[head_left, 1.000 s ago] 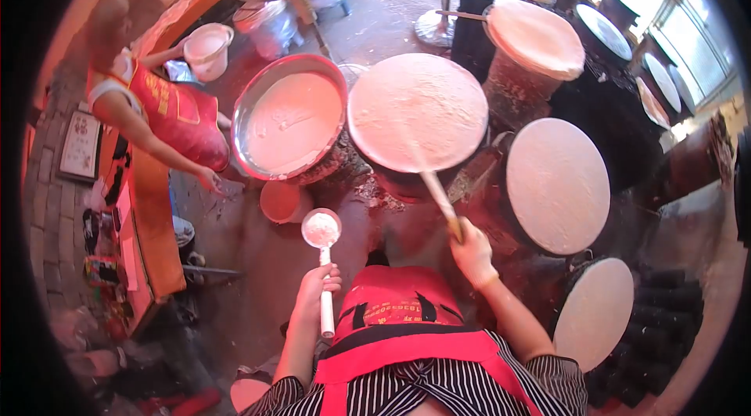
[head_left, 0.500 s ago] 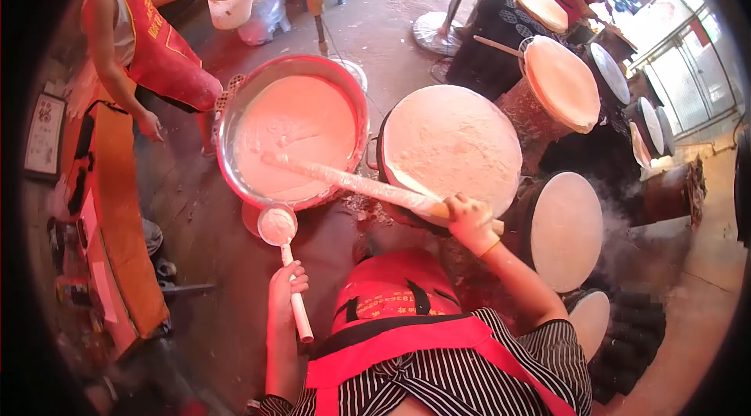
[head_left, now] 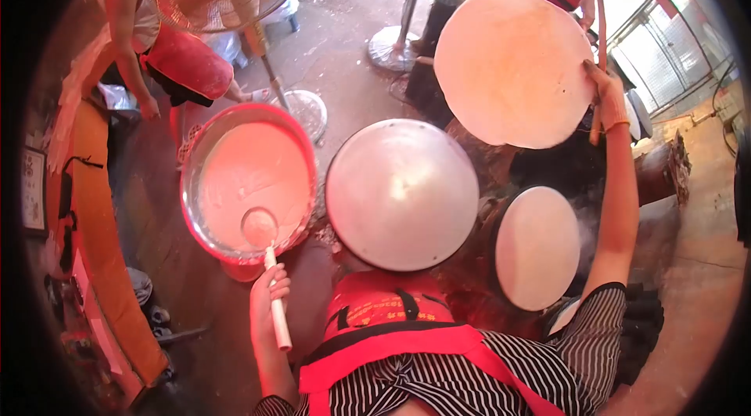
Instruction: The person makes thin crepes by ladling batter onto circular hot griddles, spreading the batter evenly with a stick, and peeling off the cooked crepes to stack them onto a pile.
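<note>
Griddle (head_left: 402, 197) now uncovered, pale round sheet (head_left: 510, 67) far right, my right hand (head_left: 610, 97) clamped at its edge, left hand (head_left: 269, 288) gripping ladle (head_left: 260, 228)

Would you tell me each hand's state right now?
Left hand: closed around the white-handled round ladle.
Right hand: closed at the edge of the round, pale flatbread; grip on the long brown stick unclear.

- We see the grey floor (head_left: 344, 28), speckled white.
- We note a fan (head_left: 270, 72), its round base (head_left: 307, 118) resting directly on it.
- Farther off, we mark an upright pole (head_left: 411, 5), its pale disc-shaped foot (head_left: 391, 52) likewise.
</note>
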Demonstrator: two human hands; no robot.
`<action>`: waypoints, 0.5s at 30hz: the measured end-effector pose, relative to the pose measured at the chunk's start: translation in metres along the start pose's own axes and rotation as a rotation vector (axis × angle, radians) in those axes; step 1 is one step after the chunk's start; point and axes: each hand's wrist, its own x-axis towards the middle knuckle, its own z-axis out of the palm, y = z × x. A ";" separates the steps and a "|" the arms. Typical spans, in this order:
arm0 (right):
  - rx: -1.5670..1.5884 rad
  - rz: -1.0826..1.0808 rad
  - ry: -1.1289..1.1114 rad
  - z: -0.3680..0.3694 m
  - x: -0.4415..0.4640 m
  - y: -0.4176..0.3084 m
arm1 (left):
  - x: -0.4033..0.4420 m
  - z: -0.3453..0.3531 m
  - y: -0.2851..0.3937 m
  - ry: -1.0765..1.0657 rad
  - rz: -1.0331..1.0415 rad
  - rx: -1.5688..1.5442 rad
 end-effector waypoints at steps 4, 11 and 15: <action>0.431 0.062 0.123 -0.049 0.092 0.152 | 0.008 0.023 -0.039 -0.055 -0.069 -0.246; 0.730 0.581 0.557 0.007 0.135 0.369 | -0.021 0.093 -0.103 0.008 0.024 -0.295; 0.603 0.715 0.739 0.021 0.127 0.417 | -0.028 0.114 -0.120 0.045 0.040 -0.331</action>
